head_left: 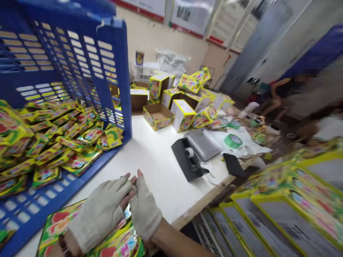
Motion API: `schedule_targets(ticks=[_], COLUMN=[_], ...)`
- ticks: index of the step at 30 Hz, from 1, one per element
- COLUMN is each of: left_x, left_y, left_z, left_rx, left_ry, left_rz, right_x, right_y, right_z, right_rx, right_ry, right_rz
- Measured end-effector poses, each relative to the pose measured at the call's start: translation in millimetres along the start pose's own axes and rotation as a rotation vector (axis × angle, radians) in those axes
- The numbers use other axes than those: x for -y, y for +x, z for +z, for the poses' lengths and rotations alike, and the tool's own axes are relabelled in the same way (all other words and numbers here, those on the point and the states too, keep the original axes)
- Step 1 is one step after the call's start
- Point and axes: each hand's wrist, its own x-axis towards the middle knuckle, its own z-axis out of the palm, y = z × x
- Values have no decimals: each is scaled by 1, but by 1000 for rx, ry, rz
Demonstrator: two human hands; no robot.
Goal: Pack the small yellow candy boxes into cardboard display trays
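Both hands wear off-white gloves with bare fingertips, and they meet above a printed yellow-green carton (61, 217) at the table's near edge. My left hand (100, 208) lies over the carton, its fingers stretched toward the right hand. My right hand (144, 210) is closed at the carton's right end, thumb pointing up, its curled fingers against the left fingertips. Whatever lies between the fingers is hidden. To the left, a blue plastic crate (127, 89) lies on its side, holding many small packets (77, 134) in yellow and green.
A black tape dispenser (184, 159) stands on the white table (152, 157), beside a grey plastic sheet (205, 142), green tape (233, 141) and a black phone-like slab (234, 165). Open cartons (158, 116) pile up behind. Stacked cartons (289, 210) fill the lower right; a person sits farther back.
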Motion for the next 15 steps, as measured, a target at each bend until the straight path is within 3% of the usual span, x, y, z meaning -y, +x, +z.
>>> schedule_targets(ticks=[4,6,8,11,13,15], left_x=[9,10,10,14,17,20], left_y=[-2,-3,-5,-8,-10,-12], left_z=[7,10,15,25,31,35], left_rx=[-57,-47,-62,-115,-148,-166], left_ry=[18,16,3,-19,-27,-36], left_rz=[86,82,63,69,74,77], right_x=[11,24,44,77,91,95], right_y=[13,29,50,84,101,112], right_z=[-26,-62,-113,-194,-235,-258], right_rx=[50,-56,-228,-496,-488,-425], right_ry=[21,-54,-235,-631,-695,-712], right_rz=[-72,-132,-153,41,132,202])
